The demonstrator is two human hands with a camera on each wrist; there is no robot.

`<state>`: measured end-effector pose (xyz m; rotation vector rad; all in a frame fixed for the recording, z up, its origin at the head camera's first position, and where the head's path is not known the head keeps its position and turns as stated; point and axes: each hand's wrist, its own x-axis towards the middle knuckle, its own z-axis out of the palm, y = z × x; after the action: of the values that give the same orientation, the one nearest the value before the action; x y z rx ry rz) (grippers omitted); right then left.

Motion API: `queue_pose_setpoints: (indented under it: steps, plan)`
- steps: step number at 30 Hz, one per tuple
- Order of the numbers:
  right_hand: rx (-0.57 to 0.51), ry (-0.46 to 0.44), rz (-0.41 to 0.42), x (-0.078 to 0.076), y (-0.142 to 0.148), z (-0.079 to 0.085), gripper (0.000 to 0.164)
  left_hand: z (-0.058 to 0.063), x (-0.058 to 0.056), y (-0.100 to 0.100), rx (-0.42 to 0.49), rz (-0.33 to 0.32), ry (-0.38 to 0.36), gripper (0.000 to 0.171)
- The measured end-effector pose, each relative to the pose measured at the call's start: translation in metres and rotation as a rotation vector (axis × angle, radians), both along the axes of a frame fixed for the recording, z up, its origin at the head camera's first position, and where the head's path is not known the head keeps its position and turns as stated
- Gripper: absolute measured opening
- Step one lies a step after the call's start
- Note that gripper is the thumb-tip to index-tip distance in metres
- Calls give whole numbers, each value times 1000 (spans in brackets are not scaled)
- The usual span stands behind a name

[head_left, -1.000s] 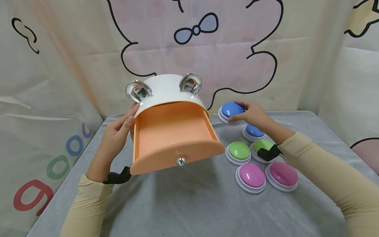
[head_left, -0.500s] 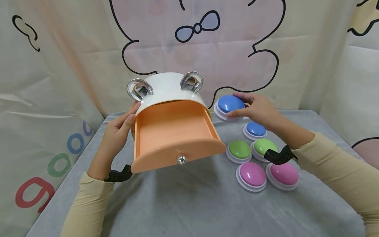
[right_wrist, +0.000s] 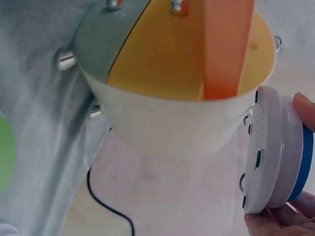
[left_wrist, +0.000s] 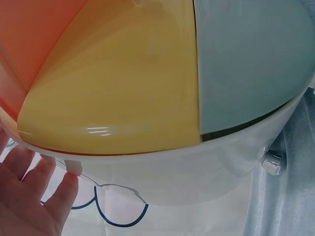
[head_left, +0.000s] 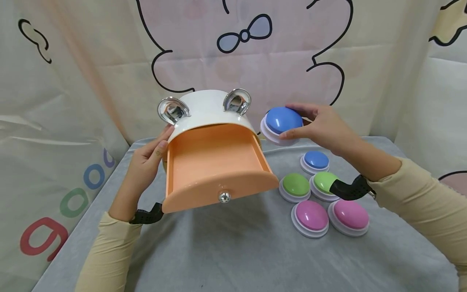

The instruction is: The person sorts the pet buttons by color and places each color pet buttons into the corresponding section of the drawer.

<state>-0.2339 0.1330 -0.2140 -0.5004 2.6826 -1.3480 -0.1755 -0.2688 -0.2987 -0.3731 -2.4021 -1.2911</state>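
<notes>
A white, rounded toy cabinet (head_left: 208,101) with silver ears stands on the table, its orange drawer (head_left: 219,150) pulled out and bare inside. My left hand (head_left: 144,168) rests against the cabinet's left side, thumb by the front edge; the left wrist view shows fingertips (left_wrist: 69,179) at the white rim. To the right, my right hand (head_left: 324,125) pinches a blue-domed push button (head_left: 282,120) by its sides, raised off the table. In the right wrist view, the white underside of the button (right_wrist: 263,152) shows perforations, close beside the cabinet.
On the grey cloth (head_left: 226,251) lie another blue button (head_left: 316,160), two green buttons (head_left: 296,185) and two pink buttons (head_left: 311,215), right of the cabinet. Yellow (left_wrist: 123,78) and green (left_wrist: 251,64) fronts show below the orange drawer. A printed curtain (head_left: 277,77) hangs behind.
My right hand has lifted the blue button higher and nearer to the camera, uncovering the blue one on the table. The left hand and the cabinet have stayed in place.
</notes>
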Motion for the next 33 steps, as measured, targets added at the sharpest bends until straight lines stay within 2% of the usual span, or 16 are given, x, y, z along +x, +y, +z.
queue_pose_setpoints:
  steps: [10, 15, 19, 33]
  plan:
    - [25, 47, 13, 17, -17, 16, 80, 0, -2, 0, -10, 0, -7, 40]
    - [-57, 63, 49, 23, -32, 20, 77, 0, -1, -1, -8, 7, -8, 40]
    - [-114, 42, 88, 25, -43, 23, 76, 0, 0, -1, -13, 5, -13, 40]
    - [-177, 19, 169, 35, -78, 29, 75, 2, 0, 0, -24, 19, -24, 40]
